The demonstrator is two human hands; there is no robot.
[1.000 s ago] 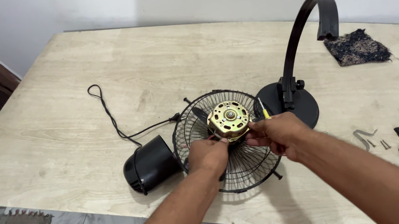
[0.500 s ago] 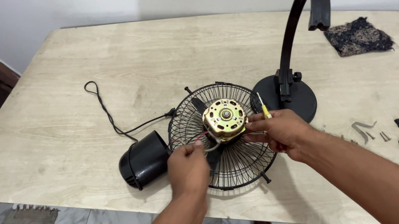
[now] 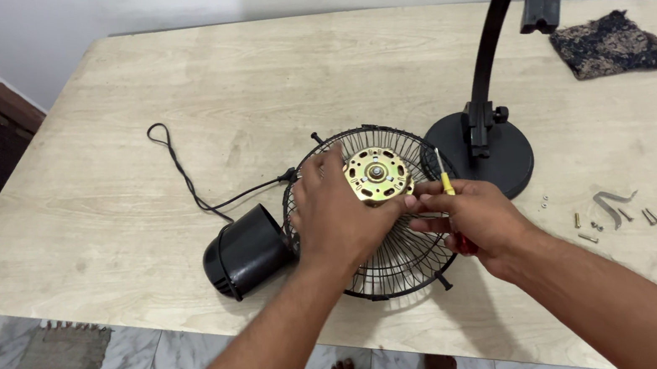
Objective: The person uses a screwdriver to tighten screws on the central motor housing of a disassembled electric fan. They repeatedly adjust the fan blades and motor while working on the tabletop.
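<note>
A black wire fan guard (image 3: 390,265) lies flat on the wooden table (image 3: 125,177), with a brass-coloured motor (image 3: 378,176) in its middle. My left hand (image 3: 336,213) rests on the guard just left of the motor, fingers touching the motor's side. My right hand (image 3: 473,220) sits at the guard's right edge, closed around a small screwdriver (image 3: 448,186) with a yellow and red handle, its shaft pointing up. Fingertips of both hands meet beside the motor.
A black motor cover (image 3: 244,250) lies left of the guard, with a black cord (image 3: 192,177) trailing away. A black fan stand (image 3: 491,138) with a curved arm stands to the right. Screws and small parts (image 3: 628,213) lie far right; a dark cloth (image 3: 610,44) at the back.
My left hand has moved up from the guard's near side onto the motor's left side. The right hand with the screwdriver has stayed at the right edge.
</note>
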